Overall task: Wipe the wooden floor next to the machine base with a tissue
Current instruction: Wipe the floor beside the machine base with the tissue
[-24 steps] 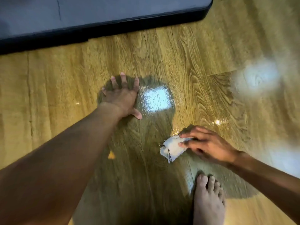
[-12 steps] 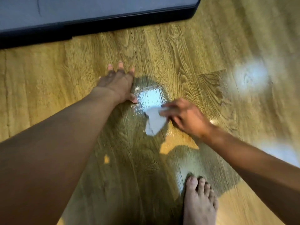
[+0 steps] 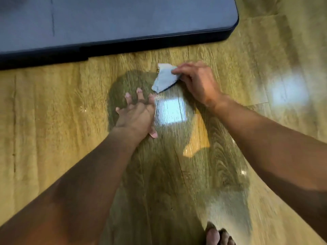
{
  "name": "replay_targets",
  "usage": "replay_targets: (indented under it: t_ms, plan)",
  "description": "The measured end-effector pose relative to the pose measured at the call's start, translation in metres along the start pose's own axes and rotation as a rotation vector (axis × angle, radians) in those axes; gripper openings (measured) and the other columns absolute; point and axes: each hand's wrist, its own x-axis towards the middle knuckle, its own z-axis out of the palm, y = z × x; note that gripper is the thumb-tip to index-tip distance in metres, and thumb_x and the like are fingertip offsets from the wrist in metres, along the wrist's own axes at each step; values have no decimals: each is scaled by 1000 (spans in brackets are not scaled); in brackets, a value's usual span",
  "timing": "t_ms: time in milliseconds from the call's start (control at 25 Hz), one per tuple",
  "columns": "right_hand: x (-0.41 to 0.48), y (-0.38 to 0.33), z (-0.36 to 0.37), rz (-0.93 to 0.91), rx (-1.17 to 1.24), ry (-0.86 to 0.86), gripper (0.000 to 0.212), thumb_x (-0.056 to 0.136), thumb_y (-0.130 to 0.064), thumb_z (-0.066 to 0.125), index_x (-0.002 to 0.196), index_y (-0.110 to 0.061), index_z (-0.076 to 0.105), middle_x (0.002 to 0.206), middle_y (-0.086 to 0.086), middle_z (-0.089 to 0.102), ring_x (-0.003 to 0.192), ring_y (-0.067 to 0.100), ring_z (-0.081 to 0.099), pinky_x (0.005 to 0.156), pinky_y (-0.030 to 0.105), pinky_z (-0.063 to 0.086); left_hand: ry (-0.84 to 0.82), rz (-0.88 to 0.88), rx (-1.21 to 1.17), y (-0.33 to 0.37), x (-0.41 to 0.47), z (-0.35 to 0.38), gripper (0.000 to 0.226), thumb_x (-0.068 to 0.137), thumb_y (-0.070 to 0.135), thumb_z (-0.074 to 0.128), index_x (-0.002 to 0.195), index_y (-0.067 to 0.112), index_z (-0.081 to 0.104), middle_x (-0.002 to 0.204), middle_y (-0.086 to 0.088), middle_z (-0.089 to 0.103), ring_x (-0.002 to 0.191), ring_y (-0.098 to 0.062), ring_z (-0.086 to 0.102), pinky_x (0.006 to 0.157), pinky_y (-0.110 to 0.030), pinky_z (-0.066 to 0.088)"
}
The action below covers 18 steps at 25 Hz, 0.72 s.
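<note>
A crumpled white tissue (image 3: 164,78) is pressed on the wooden floor (image 3: 53,110), a short way in front of the dark grey machine base (image 3: 115,22). My right hand (image 3: 196,82) grips the tissue's right edge with its fingers curled over it. My left hand (image 3: 136,114) lies flat on the floor just below and left of the tissue, fingers spread, holding nothing. Both forearms reach in from the bottom of the view.
The machine base's black edge (image 3: 123,46) runs across the top, with its rounded corner at the upper right. My bare toes (image 3: 219,236) show at the bottom edge. Bright light reflections lie on the glossy floor between the hands and at the far right.
My right hand has swept the tissue forward, from near my foot up to just before the machine base. My left hand stays planted on the floor.
</note>
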Motion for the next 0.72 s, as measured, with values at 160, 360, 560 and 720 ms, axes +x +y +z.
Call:
replay_targets:
  t_ms: [160, 360, 560, 720]
  plan:
    - [-26, -4, 8, -15, -46, 18, 22, 88, -10, 64, 109, -11, 71, 118, 14, 65, 105, 31, 60, 91, 41, 51, -34, 14, 12, -1, 5, 5, 130, 64, 51, 76, 147, 15, -17, 149, -23, -30, 135, -53, -17, 105, -70, 19]
    - [28, 32, -11, -93, -88, -6, 23, 92, -16, 61, 113, -14, 68, 123, 12, 63, 107, 30, 59, 93, 37, 48, -56, 39, 53, -5, 12, 9, 137, 49, 68, 61, 147, 11, -15, 148, -28, -28, 133, -58, -13, 100, -71, 24]
    - [-58, 24, 4, -37, -22, 57, 25, 84, -8, 68, 108, -12, 71, 113, 13, 66, 99, 29, 59, 85, 38, 51, -114, 42, 18, -8, 14, 10, 141, 48, 69, 66, 146, 14, -20, 144, -24, -36, 132, -56, -20, 101, -71, 18]
    - [-45, 39, -9, -113, -75, -10, 24, 87, -14, 60, 108, -15, 71, 118, 12, 65, 103, 29, 60, 91, 36, 47, -112, 38, -33, -7, 14, 8, 141, 50, 62, 72, 145, 15, -21, 141, -20, -41, 131, -54, -25, 101, -73, 13]
